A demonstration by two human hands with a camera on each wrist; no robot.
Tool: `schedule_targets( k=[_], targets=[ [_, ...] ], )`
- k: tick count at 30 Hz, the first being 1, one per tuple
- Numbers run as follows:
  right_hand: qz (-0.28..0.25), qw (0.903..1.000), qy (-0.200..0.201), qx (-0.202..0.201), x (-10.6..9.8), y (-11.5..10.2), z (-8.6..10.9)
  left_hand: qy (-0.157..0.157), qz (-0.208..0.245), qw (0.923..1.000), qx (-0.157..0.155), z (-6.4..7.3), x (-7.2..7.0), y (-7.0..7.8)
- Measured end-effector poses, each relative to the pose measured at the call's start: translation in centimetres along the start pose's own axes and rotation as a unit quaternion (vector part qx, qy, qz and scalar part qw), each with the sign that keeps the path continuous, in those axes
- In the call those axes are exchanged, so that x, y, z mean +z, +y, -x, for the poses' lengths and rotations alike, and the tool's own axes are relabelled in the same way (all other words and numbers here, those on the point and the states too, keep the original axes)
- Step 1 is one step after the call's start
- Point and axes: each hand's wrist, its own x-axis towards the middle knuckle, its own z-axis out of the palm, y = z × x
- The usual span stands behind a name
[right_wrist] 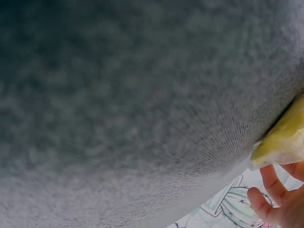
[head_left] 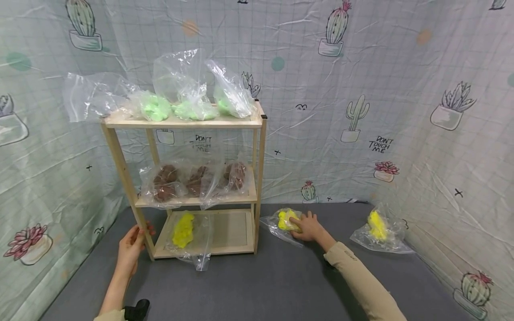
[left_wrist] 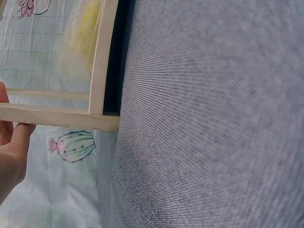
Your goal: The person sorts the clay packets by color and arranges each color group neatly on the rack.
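My left hand [head_left: 130,249] grips the front left post [left_wrist: 57,115] of a small wooden shelf, low down, with fingers behind it and thumb on the near side. Off the shelf's right side, my right hand [head_left: 311,228] pinches a clear plastic bag with a yellow lump [head_left: 287,220] inside, low at the tabletop. In the right wrist view some fingers touch the bag [right_wrist: 280,147], while another finger stands away from it. A similar bag of yellow [head_left: 183,229] lies on the bottom shelf, its zip end hanging over the front edge.
Clear bags with light green lumps [head_left: 155,107] sit on the top shelf. Bags with brown lumps [head_left: 165,183] fill the middle one, partly overhanging its front. Another yellow bag [head_left: 377,227] lies on the grey tabletop [head_left: 257,290] at right. Cactus-print curtains [head_left: 345,80] enclose the back and sides.
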Motion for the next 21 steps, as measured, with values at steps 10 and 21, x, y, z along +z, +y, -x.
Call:
schedule_targets(
  k=[10,21],
  targets=[
    [0.001,0.9998,0.01,-0.019,-0.3,-0.1,0.6,0.004,-0.01,0.9999,-0.004,0.1,0.0,0.0],
    [-0.003,0.9981,0.053,-0.031,-0.4,0.1,1.9,-0.004,-0.011,0.9999,0.0,0.0,-0.1,0.0]
  ],
)
